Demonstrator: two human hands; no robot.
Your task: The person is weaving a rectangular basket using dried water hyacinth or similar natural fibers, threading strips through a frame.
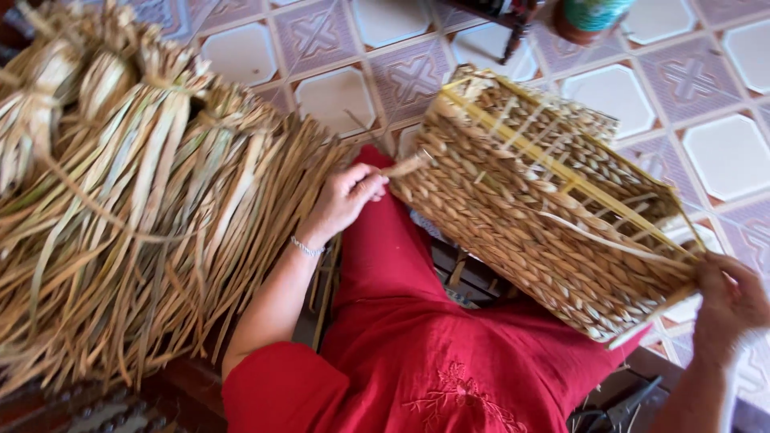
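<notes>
- Head view looks down on a person in red clothes (417, 353), seated, with a woven basket (529, 216) tilted across the lap.
- Left hand (346, 196), at about 9 o'clock from the basket, is pinched shut on a strand (403, 167) that sticks out of the basket's near corner; the grip looks meant to keep the strand taut against the weave.
- Right hand (728, 301), at 4 o'clock from the basket, is clamped on the far rim corner; it seems to steady the basket and hold it angled so the woven side faces up.
- Both hands are well apart, one at each end of the basket.
- Yellowish strips (561, 172) run along and across the basket's open frame, probably as a stiff guide for the weave.
- Bundles of dried reed (136, 200) lie heaped at 9 o'clock, just beside the left arm, likely so that they are within easy reach.
- Tiled floor (722, 152) shows at 12 and 2 o'clock; a green pot (589, 16) stands at the top edge.
</notes>
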